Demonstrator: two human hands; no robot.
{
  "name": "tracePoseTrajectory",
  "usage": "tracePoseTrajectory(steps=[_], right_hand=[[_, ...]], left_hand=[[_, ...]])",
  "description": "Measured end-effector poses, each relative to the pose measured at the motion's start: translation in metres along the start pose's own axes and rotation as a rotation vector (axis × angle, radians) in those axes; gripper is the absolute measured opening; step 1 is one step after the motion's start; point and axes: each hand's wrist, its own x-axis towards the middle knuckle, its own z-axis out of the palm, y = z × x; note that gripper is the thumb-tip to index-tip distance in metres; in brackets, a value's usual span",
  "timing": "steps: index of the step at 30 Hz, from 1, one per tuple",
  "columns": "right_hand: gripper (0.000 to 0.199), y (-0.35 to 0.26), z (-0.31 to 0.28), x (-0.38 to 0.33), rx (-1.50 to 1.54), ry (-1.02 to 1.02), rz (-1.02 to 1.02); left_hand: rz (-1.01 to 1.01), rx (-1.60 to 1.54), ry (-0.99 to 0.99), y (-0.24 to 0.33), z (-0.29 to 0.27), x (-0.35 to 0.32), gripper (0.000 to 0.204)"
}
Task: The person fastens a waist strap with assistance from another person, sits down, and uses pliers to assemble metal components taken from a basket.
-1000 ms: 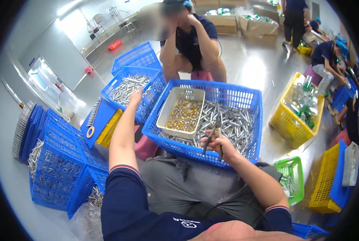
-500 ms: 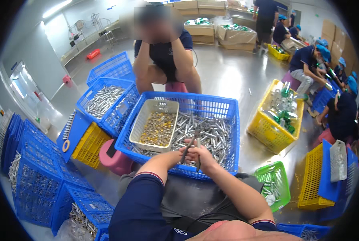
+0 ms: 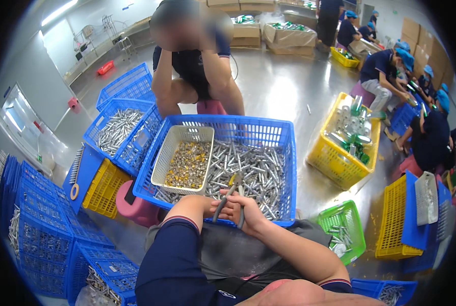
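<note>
In my right hand (image 3: pixel 253 216) is a pair of pliers (image 3: pixel 219 209) with long grey handles spread apart; its jaws point away from me over the blue crate (image 3: pixel 292 173). A small yellow bit shows at the jaws, too small to name. My left hand (image 3: pixel 201 202) lies beside the pliers at the crate's near edge; its fingers are mostly hidden, so its grip is unclear. Below the jaws, many silvery metal tubular parts (image 3: pixel 258 168) fill the crate. A cream basket (image 3: pixel 159 163) of small yellow and grey pieces (image 3: pixel 187 164) sits inside the crate's left side.
Facing me, a person sits beyond the crate, hands raised to the head. Blue crates of metal parts (image 3: pixel 120 128) stand left, near a pink stool (image 3: pixel 131 204). Right are a yellow crate (image 3: pixel 335 163) of green and clear bottles and a green basket (image 3: pixel 358 224). Co-workers sit farther right.
My hands and the pliers have drawn back toward me, to the crate's near edge. The pliers' jaws now show a yellow bit. The whole view has shifted slightly.
</note>
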Motion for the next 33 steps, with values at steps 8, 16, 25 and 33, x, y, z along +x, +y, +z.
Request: tracePoseTrajectory(steps=[8,16,25,33], right_hand=[[0.052,0.009,-0.011,0.007,0.007,0.155,-0.028],[0.054,0.008,-0.011,0.004,0.022,0.131,-0.022],[0.05,0.0,-0.009,0.006,0.061,0.101,-0.035],[0.048,-0.011,-0.009,0.011,0.064,0.115,-0.051]], left_hand=[[-0.043,-0.028,-0.005,-0.005,0.001,-0.007,0.018],[-0.064,-0.047,0.015,-0.005,-0.007,-0.005,0.016],[-0.102,-0.08,-0.015,-0.006,0.0,-0.003,0.014],[-0.143,-0.066,0.007,-0.004,-0.027,-0.014,0.012]])
